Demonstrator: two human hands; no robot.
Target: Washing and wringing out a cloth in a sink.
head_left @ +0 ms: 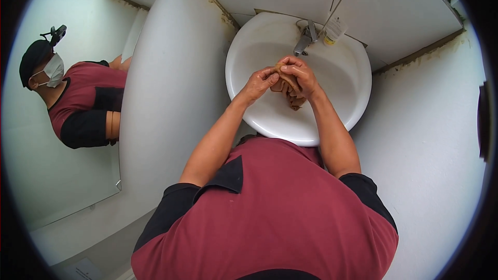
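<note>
Over the white washbasin (337, 105), both hands grip a crumpled brown cloth (289, 84). My left hand (258, 84) pinches its left edge between thumb and fingers. Bent around the upper right part of the cloth is my right hand (302, 74), its thumb pressed against the fabric. The cloth's lower folds hang down between the hands, above the bowl. Just beyond my fingers stands a grey metal faucet (307, 37), apart from them. Whether water runs from it I cannot tell.
A clear bottle with a yellowish label (333, 32) stands on the basin's back rim, right of the faucet. Tiled wall (394, 15) rises behind the basin, and pale walls close in on both sides. A mirror (67, 176) at left reflects me.
</note>
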